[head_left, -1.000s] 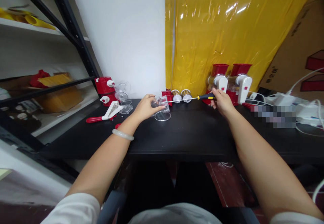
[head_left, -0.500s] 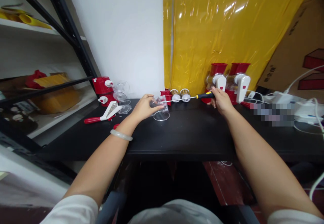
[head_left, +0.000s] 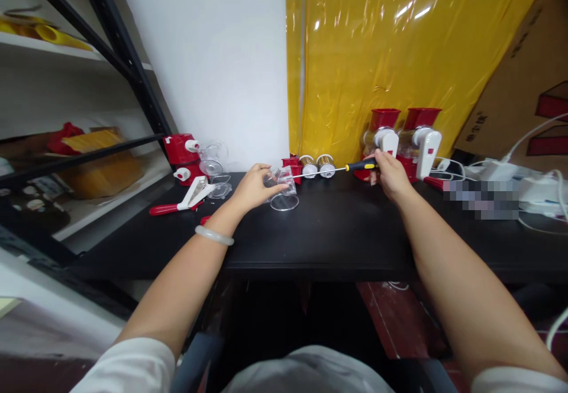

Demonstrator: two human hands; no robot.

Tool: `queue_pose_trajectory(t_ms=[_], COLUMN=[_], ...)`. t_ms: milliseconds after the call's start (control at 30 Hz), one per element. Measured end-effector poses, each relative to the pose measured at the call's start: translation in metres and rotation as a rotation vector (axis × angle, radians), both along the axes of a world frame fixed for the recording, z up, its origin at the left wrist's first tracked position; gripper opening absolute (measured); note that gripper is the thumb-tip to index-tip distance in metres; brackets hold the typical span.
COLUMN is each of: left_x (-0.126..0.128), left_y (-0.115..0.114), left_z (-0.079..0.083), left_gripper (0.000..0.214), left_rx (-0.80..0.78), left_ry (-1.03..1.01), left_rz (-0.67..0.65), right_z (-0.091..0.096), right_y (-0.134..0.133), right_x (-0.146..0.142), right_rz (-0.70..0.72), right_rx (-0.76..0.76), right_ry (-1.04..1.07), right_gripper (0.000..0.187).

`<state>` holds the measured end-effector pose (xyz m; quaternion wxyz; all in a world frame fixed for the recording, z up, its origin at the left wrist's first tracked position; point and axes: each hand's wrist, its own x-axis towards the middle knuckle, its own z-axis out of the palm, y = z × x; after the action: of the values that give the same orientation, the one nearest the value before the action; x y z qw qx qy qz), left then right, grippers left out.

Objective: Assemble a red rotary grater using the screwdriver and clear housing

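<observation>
My left hand (head_left: 252, 189) is closed round a clear plastic housing (head_left: 284, 190) that rests on the black table (head_left: 328, 233). My right hand (head_left: 389, 175) grips the yellow and black handle of a screwdriver (head_left: 337, 170). Its thin shaft runs left, level, with the tip at the clear housing next to a small red part (head_left: 293, 164). Two gold and white drums (head_left: 318, 166) stand just behind the shaft.
Two assembled red and white grinders (head_left: 406, 138) stand at the back right before a yellow plastic sheet (head_left: 390, 50). A red body, clear parts and a red-handled crank (head_left: 186, 197) lie at the back left. White cables and chargers (head_left: 523, 186) lie far right. Metal shelving (head_left: 89, 144) stands left.
The hands and screwdriver have stayed almost in place; the view has shifted a little.
</observation>
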<state>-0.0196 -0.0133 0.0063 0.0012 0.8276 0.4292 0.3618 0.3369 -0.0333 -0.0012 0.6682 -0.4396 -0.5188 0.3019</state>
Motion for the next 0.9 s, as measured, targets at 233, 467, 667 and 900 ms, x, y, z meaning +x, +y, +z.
queue_pose_trajectory(t_ms=[233,467,667,900], left_x=[-0.0004,-0.0007,-0.0005,0.0000], left_y=[-0.0001,0.0002,-0.0006,-0.0012], left_z=[-0.0011,-0.0010,-0.0007,0.0007], left_gripper=[0.045,0.045,0.046,0.044], left_rx=[0.001,-0.007,-0.006,-0.014], left_ry=[-0.005,-0.002,-0.010,-0.001], left_rz=[-0.002,0.004,0.002,0.004], right_z=[0.0001,-0.0005,0.0014,0.0012], right_y=[-0.0021,-0.0032,-0.0080,-0.0026], right_x=[0.0018,0.0015,-0.0006,0.0022], right_rz=[0.128,0.034,0.166,0.129], right_rx=[0.011,0.036,0.036,0.003], right_ry=[0.102,0.031,0.087,0.083], right_gripper=[0.027,0.036,0.040,0.032])
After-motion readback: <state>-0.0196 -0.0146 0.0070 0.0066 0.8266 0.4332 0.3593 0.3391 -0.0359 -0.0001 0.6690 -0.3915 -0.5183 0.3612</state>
